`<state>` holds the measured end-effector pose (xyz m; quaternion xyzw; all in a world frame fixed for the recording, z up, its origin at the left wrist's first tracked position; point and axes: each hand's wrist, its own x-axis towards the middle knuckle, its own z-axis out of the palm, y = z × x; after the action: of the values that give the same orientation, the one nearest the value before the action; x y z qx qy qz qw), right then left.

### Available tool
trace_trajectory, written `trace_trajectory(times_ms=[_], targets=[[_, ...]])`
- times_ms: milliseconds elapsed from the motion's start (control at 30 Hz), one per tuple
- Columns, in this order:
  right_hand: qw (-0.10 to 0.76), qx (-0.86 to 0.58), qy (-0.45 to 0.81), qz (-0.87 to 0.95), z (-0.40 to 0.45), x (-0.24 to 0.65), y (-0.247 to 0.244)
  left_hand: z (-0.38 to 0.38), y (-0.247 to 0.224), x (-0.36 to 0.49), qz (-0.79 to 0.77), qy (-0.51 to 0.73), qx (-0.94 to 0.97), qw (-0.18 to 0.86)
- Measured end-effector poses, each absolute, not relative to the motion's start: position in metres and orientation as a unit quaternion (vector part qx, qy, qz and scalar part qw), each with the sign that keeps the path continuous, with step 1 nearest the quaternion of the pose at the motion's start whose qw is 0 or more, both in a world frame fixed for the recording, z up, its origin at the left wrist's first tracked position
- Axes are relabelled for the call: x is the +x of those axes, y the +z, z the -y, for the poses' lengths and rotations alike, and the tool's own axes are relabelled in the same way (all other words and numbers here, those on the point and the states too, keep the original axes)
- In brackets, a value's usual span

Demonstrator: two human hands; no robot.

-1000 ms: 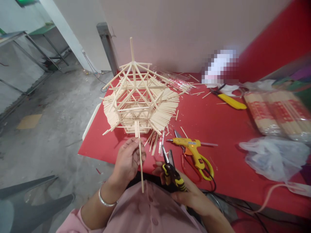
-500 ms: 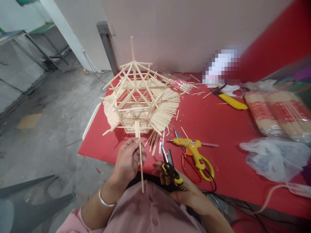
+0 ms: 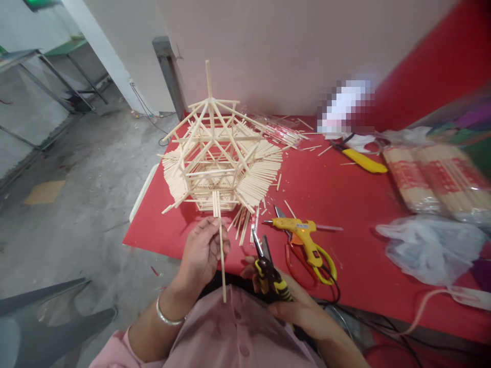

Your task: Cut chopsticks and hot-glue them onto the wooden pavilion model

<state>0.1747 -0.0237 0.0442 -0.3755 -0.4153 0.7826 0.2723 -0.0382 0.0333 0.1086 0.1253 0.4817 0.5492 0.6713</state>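
My left hand [image 3: 203, 250] pinches several thin wooden sticks [image 3: 223, 271]; one long stick points down toward my shirt, and the short ends reach up in front of the model. In my right hand [image 3: 287, 306] is a pair of snips [image 3: 268, 271] with black and yellow handles, its blades apart and pointing up. The snips are to the right of the long stick, not touching it. Beyond both hands stands a pavilion-like model [image 3: 215, 153] built of wooden sticks, with a pointed roof frame and a fanned lower roof.
On the red table [image 3: 345, 204] lie a yellow glue gun [image 3: 303, 235] with its light on, scissors [image 3: 326, 268] under it, and yellow-handled pliers [image 3: 364, 160]. Loose sticks [image 3: 241, 225] are beside the model. Bagged stick bundles [image 3: 441, 179] and a clear plastic bag [image 3: 429, 250] sit at the right.
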Motion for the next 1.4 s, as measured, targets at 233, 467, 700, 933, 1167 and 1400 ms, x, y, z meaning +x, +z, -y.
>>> trace_trajectory(times_ms=[233,467,700,933,1167,1400], targets=[[0.262,-0.383,0.780,0.419,0.023,0.173,0.047,-0.034,0.106,-0.038,-0.479,0.556,0.129,0.667],[0.267,-0.379,0.779,0.423,0.025,0.171,0.047,-0.036,0.105,-0.037,-0.477,0.560,0.129,0.665],[0.232,-0.401,0.757,0.462,0.016,0.173,0.054,-0.025,0.098,-0.037,-0.489,0.545,0.180,0.657],[0.192,-0.413,0.687,0.567,0.013,0.168,0.066,-0.005,0.096,-0.035,-0.523,0.444,0.355,0.635],[0.231,-0.455,0.527,0.680,0.024,0.166,0.074,0.004,0.097,-0.041,-0.519,0.367,0.558,0.533],[0.239,-0.470,0.453,0.718,0.034,0.165,0.071,0.006,0.100,-0.036,-0.496,0.383,0.662,0.411]])
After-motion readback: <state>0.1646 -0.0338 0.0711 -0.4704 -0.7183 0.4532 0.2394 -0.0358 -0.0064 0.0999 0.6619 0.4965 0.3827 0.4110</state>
